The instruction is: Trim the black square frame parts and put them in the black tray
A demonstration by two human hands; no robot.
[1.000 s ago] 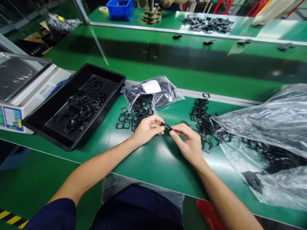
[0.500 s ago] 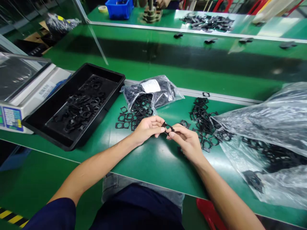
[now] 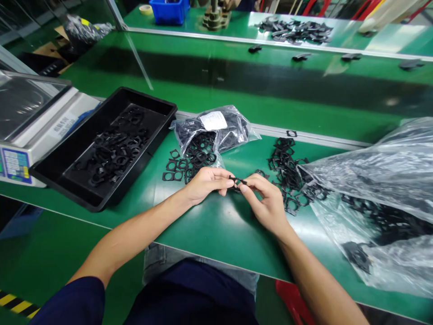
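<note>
Between my two hands, just above the green bench, is a small black plastic ring-shaped part (image 3: 238, 182). The fingers and thumb of my left hand (image 3: 208, 184) pinch its left end. My right hand (image 3: 265, 198) grips its right end between thumb and fingers. Whether it is one piece or two pressed together, I cannot tell. Beyond my left hand, several flat black frames with round holes (image 3: 174, 176) lie by an open plastic bag (image 3: 219, 128) full of them. A heap of dark ring parts (image 3: 286, 167) lies beyond my right hand.
On the left, a black tray (image 3: 162, 106) holding dark parts stands beside a weighing scale (image 3: 50, 131). A large clear plastic bag (image 3: 375, 162) with more parts covers the right side. Behind a metal rail, a second bench carries a blue bin (image 3: 169, 12) and black pieces (image 3: 294, 30).
The part in my fingers has tilted to lie more level, and my hands have shifted slightly. Both hands keep their pinch on it.
</note>
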